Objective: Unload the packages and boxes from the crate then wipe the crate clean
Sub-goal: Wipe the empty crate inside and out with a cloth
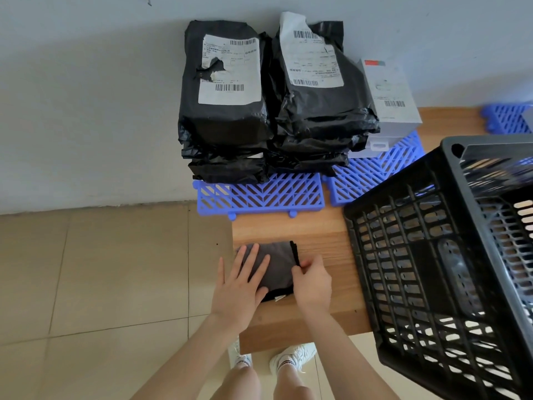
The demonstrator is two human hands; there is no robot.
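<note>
A folded dark grey cloth (278, 262) lies on the wooden table (317, 226) near its front left corner. My left hand (240, 281) rests flat on the cloth's left half, fingers straight. My right hand (313, 281) pinches the cloth's right edge between thumb and fingers. The black plastic crate (432, 255) stands on the table at the right, tilted, and nothing shows inside it. Two stacks of black bagged packages (225, 125) (320, 111) with white labels sit on blue plastic grids (259, 194) against the wall. White boxes (389, 93) are stacked at their right.
A second blue grid (375, 168) lies under the right stack and boxes, and another blue grid piece (504, 116) lies at the far right. Beige floor tiles (101, 269) extend left of the table. My feet in white shoes stand below the table's front edge.
</note>
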